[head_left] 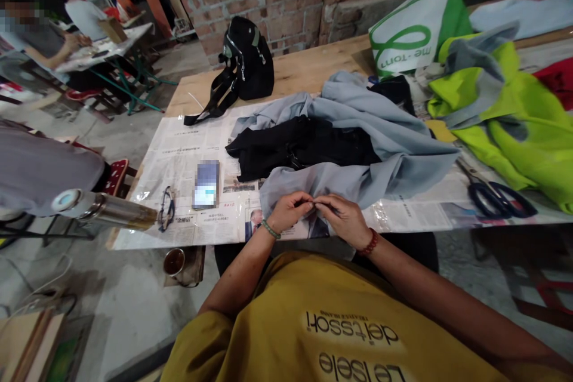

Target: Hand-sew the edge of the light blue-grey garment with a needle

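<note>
Close to the table's near edge, my left hand (292, 212) and my right hand (344, 218) meet fingertip to fingertip. Both are closed in a pinch. Whatever lies between the fingers is too small to make out. Just beyond them spreads a light grey cloth garment (394, 125), its near fold right behind my fingers. On top of that lies a crumpled black garment (304, 142). Farther to the right, dark-handled scissors (496, 194) rest on the newspaper.
Newspaper (174, 140) covers the table. At left are a phone (206, 184), glasses (166, 209) and a glass bottle (111, 209). A black backpack (248, 59), a green-white bag (412, 30) and yellow-green clothing (496, 113) stand behind. People (85, 12) sit at another table.
</note>
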{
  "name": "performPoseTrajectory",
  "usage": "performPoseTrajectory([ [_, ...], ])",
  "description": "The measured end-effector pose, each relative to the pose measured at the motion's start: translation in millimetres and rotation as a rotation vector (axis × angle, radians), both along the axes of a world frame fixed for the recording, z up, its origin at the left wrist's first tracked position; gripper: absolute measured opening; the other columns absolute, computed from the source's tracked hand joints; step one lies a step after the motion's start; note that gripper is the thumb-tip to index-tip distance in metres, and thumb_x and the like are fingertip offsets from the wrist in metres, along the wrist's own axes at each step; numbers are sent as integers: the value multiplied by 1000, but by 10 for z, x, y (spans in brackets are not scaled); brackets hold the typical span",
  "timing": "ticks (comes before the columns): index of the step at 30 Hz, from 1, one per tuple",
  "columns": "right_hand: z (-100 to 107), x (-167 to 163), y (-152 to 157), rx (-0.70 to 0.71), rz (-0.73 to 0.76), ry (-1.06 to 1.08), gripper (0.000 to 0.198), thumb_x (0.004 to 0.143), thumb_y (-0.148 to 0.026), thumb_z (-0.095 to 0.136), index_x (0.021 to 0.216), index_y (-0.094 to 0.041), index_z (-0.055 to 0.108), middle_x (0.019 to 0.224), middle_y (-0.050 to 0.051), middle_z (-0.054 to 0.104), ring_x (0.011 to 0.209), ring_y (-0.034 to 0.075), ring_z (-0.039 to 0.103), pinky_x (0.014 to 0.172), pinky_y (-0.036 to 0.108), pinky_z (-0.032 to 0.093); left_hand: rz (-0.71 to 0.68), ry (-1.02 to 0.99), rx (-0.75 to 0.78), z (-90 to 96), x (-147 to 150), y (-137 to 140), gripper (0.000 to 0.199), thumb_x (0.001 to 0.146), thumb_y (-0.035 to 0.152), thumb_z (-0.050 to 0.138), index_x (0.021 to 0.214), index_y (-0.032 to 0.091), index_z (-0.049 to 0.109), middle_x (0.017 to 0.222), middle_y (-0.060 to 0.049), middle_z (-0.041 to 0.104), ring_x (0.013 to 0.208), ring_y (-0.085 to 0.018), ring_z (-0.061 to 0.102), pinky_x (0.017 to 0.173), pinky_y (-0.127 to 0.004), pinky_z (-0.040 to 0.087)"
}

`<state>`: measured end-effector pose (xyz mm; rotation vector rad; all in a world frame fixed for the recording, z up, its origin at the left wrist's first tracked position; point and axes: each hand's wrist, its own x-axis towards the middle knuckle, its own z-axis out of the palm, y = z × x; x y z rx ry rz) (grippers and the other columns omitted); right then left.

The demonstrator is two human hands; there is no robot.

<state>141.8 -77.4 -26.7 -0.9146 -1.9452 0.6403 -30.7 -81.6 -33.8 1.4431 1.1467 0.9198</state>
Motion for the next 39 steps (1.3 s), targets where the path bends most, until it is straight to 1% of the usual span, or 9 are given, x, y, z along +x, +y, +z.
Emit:
performPoseTrajectory([
  [5, -31, 40, 18, 162, -47, -43, 12, 89, -23, 50, 93, -23, 62, 92, 7, 64, 86, 18, 61, 74, 35, 53, -3, -12, -3, -4, 7, 1, 22, 77, 34, 59, 82, 13, 64, 73, 0, 59, 68, -9, 50, 67, -21, 42],
  [12, -38, 32, 19, 274, 6, -105, 14, 91, -18, 45, 99, -22, 55, 89, 7, 64, 84, 18, 61, 70, 34, 53, -38, 19, 6, -1, 26, 1, 21, 78, 30, 56, 85, 13, 66, 73, 0, 61, 68, -10, 51, 67, -21, 42],
  [20, -18, -5, 29, 158, -44, -86, 12, 90, -18, 45, 96, -22, 54, 81, 4, 61, 75, 16, 61, 64, 28, 49, -75, 128, 69, 18, 3, -2, 19, 80, 28, 53, 83, 14, 65, 69, 2, 58, 64, -9, 48, 64, -20, 40],
  [23, 22, -24, 7, 167, -49, -84, 12, 90, -18, 45, 96, -23, 54, 81, 4, 62, 76, 16, 61, 65, 28, 49, -71, 140, 83, 3, 8, 11, 20, 81, 29, 52, 84, 14, 65, 68, 2, 59, 63, -9, 49, 62, -20, 40],
  [26, 112, -15, 14, 185, -59, -92, 13, 90, -20, 45, 96, -23, 55, 82, 4, 63, 74, 16, 61, 66, 28, 49, -85, 200, 127, -12, 22, 21, 16, 79, 25, 54, 81, 15, 65, 68, 0, 61, 63, -11, 51, 62, -22, 41],
  [30, 282, 37, 96, 152, -86, -99, 13, 91, -23, 45, 97, -24, 56, 80, 3, 63, 66, 14, 60, 65, 28, 49, -91, 233, 161, -1, 39, 11, 13, 78, 21, 54, 77, 15, 66, 69, -3, 64, 65, -14, 53, 63, -26, 43],
  [32, 333, 71, 150, 181, -60, -114, 13, 92, -25, 45, 96, -24, 58, 82, 3, 64, 73, 15, 61, 70, 30, 49, -101, 192, 131, 12, 38, 1, 16, 80, 23, 53, 78, 14, 65, 67, -3, 63, 64, -14, 53, 63, -25, 43],
  [36, 336, 174, 223, 249, -42, -162, 15, 91, -25, 47, 93, -23, 62, 91, 5, 68, 101, 23, 60, 86, 41, 46, -120, 171, 99, 18, 23, -9, 18, 81, 28, 54, 77, 13, 64, 66, 1, 60, 63, -11, 51, 63, -21, 42],
  [39, 355, 278, 221, 193, -3, -143, 15, 90, -26, 48, 93, -23, 63, 93, 6, 69, 100, 24, 61, 85, 44, 46, -110, 201, 92, 2, 17, -4, 19, 81, 29, 54, 79, 14, 65, 67, 2, 58, 64, -9, 48, 62, -20, 40],
])
